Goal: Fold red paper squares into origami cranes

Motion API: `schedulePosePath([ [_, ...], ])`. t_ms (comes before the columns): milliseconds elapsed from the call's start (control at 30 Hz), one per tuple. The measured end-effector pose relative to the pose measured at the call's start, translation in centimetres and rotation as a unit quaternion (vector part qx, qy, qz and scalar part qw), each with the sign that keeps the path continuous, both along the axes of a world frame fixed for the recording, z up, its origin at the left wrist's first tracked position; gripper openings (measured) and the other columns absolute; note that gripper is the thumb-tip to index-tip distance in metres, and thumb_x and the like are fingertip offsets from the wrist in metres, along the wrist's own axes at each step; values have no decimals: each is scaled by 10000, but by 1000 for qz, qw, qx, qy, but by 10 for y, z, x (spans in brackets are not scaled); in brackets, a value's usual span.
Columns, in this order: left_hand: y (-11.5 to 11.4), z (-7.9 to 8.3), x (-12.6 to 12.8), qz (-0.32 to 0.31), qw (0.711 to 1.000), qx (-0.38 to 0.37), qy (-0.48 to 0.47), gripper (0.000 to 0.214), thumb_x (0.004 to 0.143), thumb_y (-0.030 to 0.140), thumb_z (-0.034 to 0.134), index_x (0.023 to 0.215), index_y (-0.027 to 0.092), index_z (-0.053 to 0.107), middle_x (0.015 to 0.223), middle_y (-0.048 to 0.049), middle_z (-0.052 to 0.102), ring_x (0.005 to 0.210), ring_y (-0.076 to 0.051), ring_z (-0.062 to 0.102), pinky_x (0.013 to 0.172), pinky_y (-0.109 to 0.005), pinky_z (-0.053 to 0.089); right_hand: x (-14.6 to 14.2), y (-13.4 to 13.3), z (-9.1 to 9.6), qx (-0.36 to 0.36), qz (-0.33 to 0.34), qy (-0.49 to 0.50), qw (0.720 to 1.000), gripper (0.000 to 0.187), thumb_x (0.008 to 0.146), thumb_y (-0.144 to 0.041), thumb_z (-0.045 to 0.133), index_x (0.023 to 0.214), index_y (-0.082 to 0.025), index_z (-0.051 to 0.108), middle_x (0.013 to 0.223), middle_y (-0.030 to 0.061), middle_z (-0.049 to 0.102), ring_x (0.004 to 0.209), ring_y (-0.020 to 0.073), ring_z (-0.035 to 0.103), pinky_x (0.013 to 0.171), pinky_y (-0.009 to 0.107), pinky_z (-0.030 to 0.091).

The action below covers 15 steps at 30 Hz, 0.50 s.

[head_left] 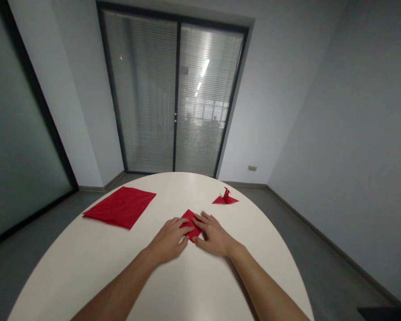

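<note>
A small folded red paper (pixel 190 220) lies on the white round table (pixel 173 276) in front of me. My left hand (pixel 169 238) rests on its left side, fingers pressing flat on the paper. My right hand (pixel 212 234) lies on its right side, fingertips on the paper and thumb at its lower corner. Both hands press the paper down; much of it is hidden under the fingers. A finished red paper crane (pixel 225 197) stands further back on the right.
A stack of flat red paper sheets (pixel 120 206) lies at the left of the table. Beyond the table's far edge are a glass door with blinds (pixel 175 96), grey walls and a dark floor.
</note>
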<state>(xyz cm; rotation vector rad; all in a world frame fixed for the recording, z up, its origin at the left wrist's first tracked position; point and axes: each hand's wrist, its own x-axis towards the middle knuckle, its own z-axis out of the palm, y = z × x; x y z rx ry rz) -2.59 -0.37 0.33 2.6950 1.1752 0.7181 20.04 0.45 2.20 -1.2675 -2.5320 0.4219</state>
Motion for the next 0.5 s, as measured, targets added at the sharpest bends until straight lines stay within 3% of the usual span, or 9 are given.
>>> schedulePosePath([
  [167,-2,8,-3,3,1000,-3,-10,338,908,226,608,1238,244,677,1249,-91,682,1169,-280,591,1044,-475,460,3,1,0,37,26,24,999,570,865,-277,639,1431,-220,598,1561,135,480,1487,364,349,1217,581,265],
  [367,-1,9,-10,-27,999,-29,-31,405,869,236,646,1273,230,629,1315,-90,670,1250,-277,579,1172,-515,353,14,5,-2,40,26,10,999,610,845,-116,525,1444,-210,585,1555,113,494,1497,324,337,1234,584,237],
  [500,-3,11,-11,-36,998,-37,-41,443,841,211,658,1282,218,622,1324,-96,669,1234,-277,591,1124,-469,421,18,6,0,41,22,16,999,639,818,-76,504,1435,-218,596,1539,92,518,1491,305,352,1237,567,252],
])
